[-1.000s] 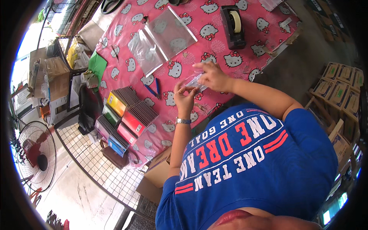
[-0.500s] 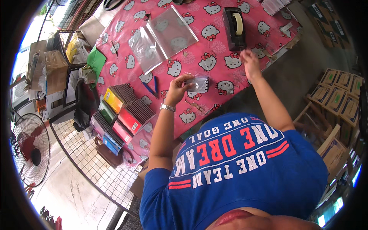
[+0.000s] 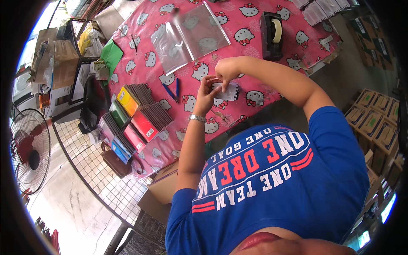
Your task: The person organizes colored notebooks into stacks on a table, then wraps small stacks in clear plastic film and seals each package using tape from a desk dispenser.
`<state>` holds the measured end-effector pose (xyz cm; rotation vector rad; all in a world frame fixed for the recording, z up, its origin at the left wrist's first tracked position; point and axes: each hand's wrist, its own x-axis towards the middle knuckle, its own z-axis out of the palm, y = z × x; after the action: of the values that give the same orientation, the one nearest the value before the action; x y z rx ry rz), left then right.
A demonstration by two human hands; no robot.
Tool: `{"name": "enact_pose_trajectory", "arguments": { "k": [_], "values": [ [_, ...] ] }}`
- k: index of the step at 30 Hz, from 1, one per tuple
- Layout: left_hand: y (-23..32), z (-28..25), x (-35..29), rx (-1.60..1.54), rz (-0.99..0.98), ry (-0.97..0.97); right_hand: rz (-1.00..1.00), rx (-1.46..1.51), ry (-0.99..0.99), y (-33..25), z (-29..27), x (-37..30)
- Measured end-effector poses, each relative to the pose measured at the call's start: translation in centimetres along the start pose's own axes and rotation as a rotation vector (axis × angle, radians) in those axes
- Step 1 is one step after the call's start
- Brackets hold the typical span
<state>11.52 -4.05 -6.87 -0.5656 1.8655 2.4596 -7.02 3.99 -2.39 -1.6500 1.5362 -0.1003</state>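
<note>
A small notepad (image 3: pixel 230 92) with a black toothed binding along its right end lies in shiny clear plastic, held just above the tabletop. My left hand (image 3: pixel 205 94) grips it by its left end, thumb on top. Bent down over that same end, my right hand (image 3: pixel 228 69) has its fingertips pressed together against the plastic, beside my left fingers. Whether a bit of tape or film is between those fingertips is hidden. Beyond my right forearm stands a black tape dispenser (image 3: pixel 266 40) with a roll of tape. Blue-handled pliers (image 3: pixel 171 91) rest left of my left hand.
A large clear plastic sleeve (image 3: pixel 197 36) lies flat on the pink patterned tablecloth (image 3: pixel 148 44). Stacks of spiral notebooks (image 3: pixel 142 112) fill the left side, near a green sheet (image 3: pixel 111 57). More spiral-bound pads (image 3: pixel 321 12) sit far right. Cartons (image 3: pixel 374 112) stand off the table's right edge.
My right hand has come from beside the tape dispenser, leftward to the notepad's left end, where it meets my left hand. My left hand still holds the notepad.
</note>
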Motion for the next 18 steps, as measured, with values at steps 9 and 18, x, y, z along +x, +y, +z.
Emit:
{"name": "enact_pose_trajectory", "arguments": {
  "k": [9, 18],
  "values": [
    [-2.8, 0.8, -2.3, -0.164, 0.096, 0.501, 0.254, 0.727, 0.492, 3.8, 10.4, -2.2],
    [-5.8, 5.0, -8.6, -0.560, -0.742, 0.172, 0.168, 0.172, 0.544, -6.2, 5.0, -4.1]
  ]
}}
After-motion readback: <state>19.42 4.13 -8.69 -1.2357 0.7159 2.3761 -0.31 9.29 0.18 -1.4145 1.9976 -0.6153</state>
